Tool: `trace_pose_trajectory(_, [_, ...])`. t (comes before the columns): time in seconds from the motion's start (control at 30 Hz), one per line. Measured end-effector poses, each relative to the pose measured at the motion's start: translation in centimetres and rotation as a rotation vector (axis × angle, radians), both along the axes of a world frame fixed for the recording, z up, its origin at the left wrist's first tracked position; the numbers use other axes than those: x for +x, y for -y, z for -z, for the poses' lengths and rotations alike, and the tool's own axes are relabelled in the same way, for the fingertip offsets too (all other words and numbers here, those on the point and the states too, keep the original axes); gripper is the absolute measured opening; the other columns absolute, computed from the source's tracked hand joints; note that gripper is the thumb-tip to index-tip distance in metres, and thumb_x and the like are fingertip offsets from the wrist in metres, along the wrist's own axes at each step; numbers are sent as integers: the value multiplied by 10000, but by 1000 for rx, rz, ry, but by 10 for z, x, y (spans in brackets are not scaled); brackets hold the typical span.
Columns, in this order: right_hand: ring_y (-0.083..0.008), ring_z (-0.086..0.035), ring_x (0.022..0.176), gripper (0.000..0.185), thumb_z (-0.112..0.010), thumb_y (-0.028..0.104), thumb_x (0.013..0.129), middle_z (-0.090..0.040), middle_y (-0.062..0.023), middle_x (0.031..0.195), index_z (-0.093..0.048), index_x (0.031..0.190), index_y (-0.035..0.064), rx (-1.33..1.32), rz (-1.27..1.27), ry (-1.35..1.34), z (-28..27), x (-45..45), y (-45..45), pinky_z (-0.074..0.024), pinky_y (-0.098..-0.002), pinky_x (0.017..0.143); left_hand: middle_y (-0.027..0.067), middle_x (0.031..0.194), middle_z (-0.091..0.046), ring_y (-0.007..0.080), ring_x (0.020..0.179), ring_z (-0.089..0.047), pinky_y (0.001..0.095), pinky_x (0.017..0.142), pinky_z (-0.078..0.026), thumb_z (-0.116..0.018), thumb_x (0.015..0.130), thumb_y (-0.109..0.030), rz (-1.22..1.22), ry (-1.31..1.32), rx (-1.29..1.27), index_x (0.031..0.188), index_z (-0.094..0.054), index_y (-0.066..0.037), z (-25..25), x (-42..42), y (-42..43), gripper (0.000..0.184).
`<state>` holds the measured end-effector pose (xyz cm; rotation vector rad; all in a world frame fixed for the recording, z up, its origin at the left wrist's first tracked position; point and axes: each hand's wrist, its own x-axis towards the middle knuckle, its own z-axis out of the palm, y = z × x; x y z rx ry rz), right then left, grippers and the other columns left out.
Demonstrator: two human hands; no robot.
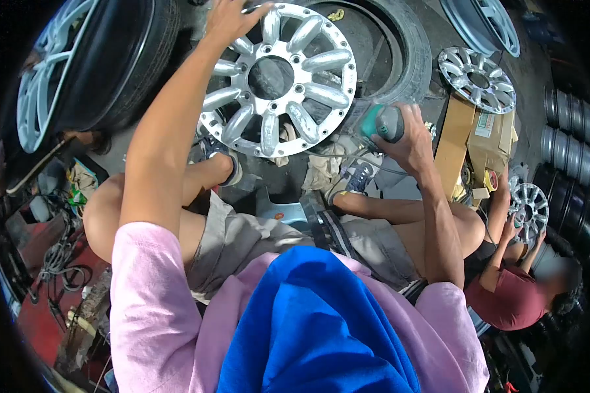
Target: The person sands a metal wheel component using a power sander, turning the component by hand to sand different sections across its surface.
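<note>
A silver wheel face [283, 131] with several thick spokes and a ring of bolt holes stands tilted in front of me. At its upper left edge, my left hand [231, 21] grips the rim, with some fingers hidden behind it. My right hand [410, 141] is wrapped round a green and dark grey power sander [381, 123], held just right of the wheel face's lower right edge. Contact between the tool and the metal does not show; its working side is hidden. A dark cord [357, 157] runs near the tool.
A tyre [416, 59] lies behind the wheel face. Larger wheels [46, 85] stand at left. A cardboard box [488, 141] sits at right beneath another wheel face [476, 80]. A co-worker [511, 298] at far right handles a smaller wheel face [528, 208]. Cables [62, 265] lie at lower left.
</note>
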<state>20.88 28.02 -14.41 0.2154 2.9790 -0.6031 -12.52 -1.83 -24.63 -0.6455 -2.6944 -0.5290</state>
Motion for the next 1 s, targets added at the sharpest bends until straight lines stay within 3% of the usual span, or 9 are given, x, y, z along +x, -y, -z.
trace_pose_trajectory(0.03, [-400,-631,1061,681,-889,255,707,-589,-163,1168,-565,1277,68,22,-11,18,1,1,-1,-541,-479,875,328,1415,-569,425,1332,-561,495,1147,-397,-435,897,-835,-31,97,-13,1363,-640,21,10,-3,19,996])
trace_pose_trajectory(0.1, [-403,-638,1057,688,-887,265,708,-585,-168,1187,-562,1284,76,8,3,29,1,3,-1,-545,-489,871,259,1418,-602,383,1361,-552,476,1147,-408,-448,924,-794,-192,322,22,1371,-662,-84,29,-2,58,866])
trace_pose_trajectory(0.2, [-418,-652,1052,709,-872,307,719,-570,-184,1242,-547,1310,90,-18,0,43,8,3,0,-552,-511,865,380,1482,-472,457,1450,-415,464,1214,-311,-296,912,-872,-355,846,34,1465,-502,87,97,17,125,1125])
trace_pose_trajectory(0.27, [-428,-659,1026,729,-852,354,719,-555,-182,1237,-536,1313,75,29,-10,33,11,2,1,-564,-527,839,344,1575,-369,488,1462,-373,591,1149,-399,-355,882,-898,-468,1258,547,1542,-350,113,62,83,119,1208])
trace_pose_trajectory(0.33, [-440,-655,1033,760,-841,370,724,-545,-198,1265,-516,1345,77,35,4,24,14,1,2,-559,-533,856,317,1594,-340,490,1446,-384,634,1114,-427,-473,858,-878,-580,1149,553,1574,-223,131,81,100,125,1262])
trace_pose_trajectory(0.47, [-430,-665,1039,757,-842,346,730,-542,-182,1278,-507,1357,87,30,6,-45,16,4,-2,-555,-535,860,291,1447,-528,424,1335,-522,547,1044,-496,-595,854,-810,-533,1159,395,1496,-407,139,71,75,152,1161])
trace_pose_trajectory(0.63, [-425,-672,1033,763,-857,318,720,-546,-175,1284,-508,1361,97,90,31,-61,4,6,-14,-561,-515,870,179,1203,-694,256,1093,-661,375,937,-523,-746,841,-677,-332,1139,693,1308,-647,91,-11,84,120,904])
trace_pose_trajectory(0.77, [-423,-670,1036,772,-861,296,710,-547,-172,1287,-507,1370,108,155,23,-122,-4,14,-18,-565,-503,877,127,1069,-713,160,872,-658,311,752,-543,-843,802,-563,-126,964,458,1226,-685,74,-64,75,84,782])
trace_pose_trajectory(1.0, [-438,-638,1118,799,-855,247,706,-511,-220,1421,-489,1412,167,-5,-63,-75,-20,33,-9,-546,-488,945,128,894,-765,199,813,-722,351,764,-563,-863,796,-517,13,684,152,1085,-753,28,-153,101,55,627])
